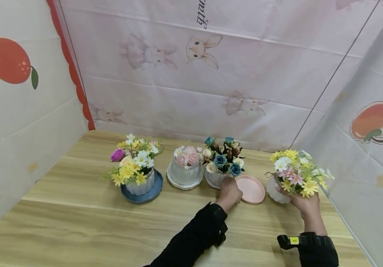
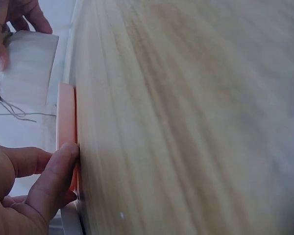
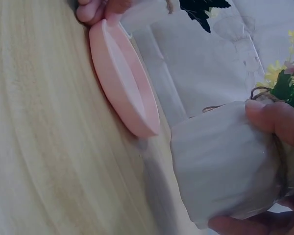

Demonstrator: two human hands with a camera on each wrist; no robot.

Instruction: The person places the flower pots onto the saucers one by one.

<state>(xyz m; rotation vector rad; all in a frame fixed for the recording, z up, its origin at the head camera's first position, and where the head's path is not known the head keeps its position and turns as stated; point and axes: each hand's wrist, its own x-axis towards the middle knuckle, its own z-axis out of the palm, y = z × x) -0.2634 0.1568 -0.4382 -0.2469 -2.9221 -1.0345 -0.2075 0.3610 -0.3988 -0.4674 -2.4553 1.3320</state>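
Note:
A pink round saucer (image 1: 251, 190) lies on the wooden table. At its left edge my left hand (image 1: 229, 194) pinches the rim between thumb and fingers, as the left wrist view shows. My right hand (image 1: 306, 204) grips a white flowerpot (image 1: 276, 191) with twine round its top, filled with yellow, pink and white artificial flowers (image 1: 295, 172). In the right wrist view, that pot (image 3: 225, 159) is tilted and apart from the saucer (image 3: 125, 81). Close to my left hand stands a white pot (image 1: 215, 179) with blue and cream roses (image 1: 223, 159).
Left of the roses, a white pot (image 1: 187, 176) with pale pink flowers stands on a white saucer (image 1: 175, 181). Farther left, a white pot (image 1: 141, 187) of mixed flowers sits on a blue saucer (image 1: 156, 191). Printed cloth walls (image 1: 165, 92) border the table (image 1: 111, 230).

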